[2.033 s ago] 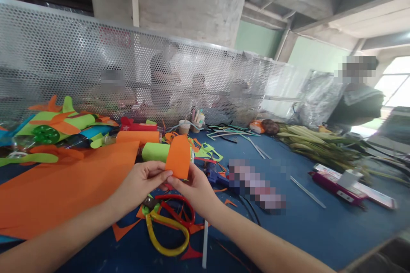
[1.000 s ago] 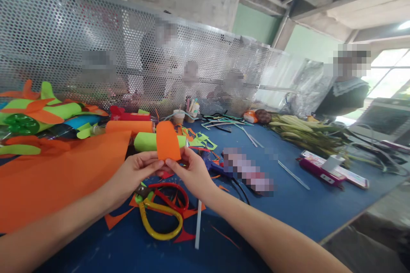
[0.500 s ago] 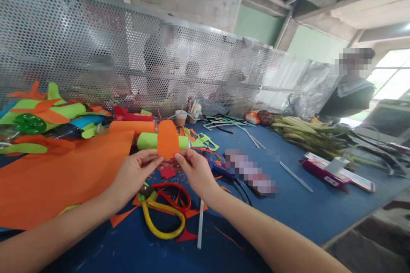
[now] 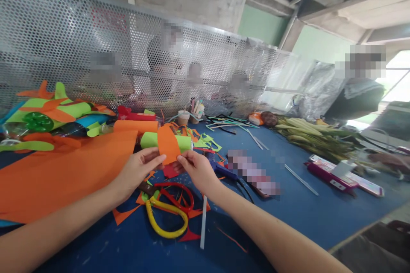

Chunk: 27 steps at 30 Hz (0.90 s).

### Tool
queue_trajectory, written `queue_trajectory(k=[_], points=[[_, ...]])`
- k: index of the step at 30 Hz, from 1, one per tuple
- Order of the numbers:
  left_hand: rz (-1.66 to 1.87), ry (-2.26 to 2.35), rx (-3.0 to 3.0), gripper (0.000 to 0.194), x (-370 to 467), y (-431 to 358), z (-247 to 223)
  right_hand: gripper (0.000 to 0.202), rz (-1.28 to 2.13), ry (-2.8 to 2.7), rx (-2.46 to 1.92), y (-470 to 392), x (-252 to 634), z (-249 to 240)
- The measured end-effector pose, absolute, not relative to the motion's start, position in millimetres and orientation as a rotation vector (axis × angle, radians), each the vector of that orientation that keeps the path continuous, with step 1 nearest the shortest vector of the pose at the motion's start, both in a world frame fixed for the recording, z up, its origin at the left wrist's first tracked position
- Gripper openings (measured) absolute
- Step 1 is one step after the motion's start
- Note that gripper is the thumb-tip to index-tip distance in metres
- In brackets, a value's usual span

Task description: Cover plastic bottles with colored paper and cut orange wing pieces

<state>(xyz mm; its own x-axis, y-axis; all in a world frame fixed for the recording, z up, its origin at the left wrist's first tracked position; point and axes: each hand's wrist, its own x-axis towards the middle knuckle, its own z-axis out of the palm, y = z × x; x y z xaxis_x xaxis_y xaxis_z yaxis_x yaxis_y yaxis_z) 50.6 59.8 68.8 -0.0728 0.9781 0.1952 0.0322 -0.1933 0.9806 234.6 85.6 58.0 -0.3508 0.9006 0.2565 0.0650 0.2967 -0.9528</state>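
An orange paper piece (image 4: pixel 168 144) with a rounded top is pinched at its lower corners, my left hand (image 4: pixel 144 166) on one side and my right hand (image 4: pixel 196 168) on the other. Beyond it lies a light-green wrapped tube (image 4: pixel 149 140), partly hidden by the paper. Scissors with one red and one yellow handle (image 4: pixel 166 232) rest just below my hands among orange and red scraps. A large orange sheet (image 4: pixel 70 175) spreads to the left. Close to my right hand is a blue glue gun (image 4: pixel 226 171).
Paper-covered bottles (image 4: pixel 48 113) pile up at the back left. Cups (image 4: pixel 183 117) stand near the perforated metal partition (image 4: pixel 105 38). A phone (image 4: pixel 253 172), glue sticks, corn husks (image 4: pixel 304 134) and a purple box (image 4: pixel 331 177) lie rightward. People are behind the partition and at right.
The orange paper has tilted and curved between my hands, and its lower edge has dropped slightly. The view has shifted a little. A blurred hand now shows at the far right edge.
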Motion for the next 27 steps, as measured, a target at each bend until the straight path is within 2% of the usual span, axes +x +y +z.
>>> queue_trajectory(k=[9, 16, 23, 27], points=[[1.465, 1.078, 1.105, 0.053, 40, 71, 70, 0.036, 1.14, -1.604, -0.924, 96, 241, 58], [1.246, 1.038, 1.14, 0.047, 47, 63, 75, 0.038, 1.127, -1.645, -0.888, 94, 238, 57], [1.167, 1.065, 1.32, 0.025, 50, 58, 70, 0.035, 1.131, -1.695, -0.875, 83, 235, 60], [1.14, 1.059, 1.417, 0.022, 48, 58, 69, 0.034, 1.256, -1.713, -0.851, 79, 233, 61]])
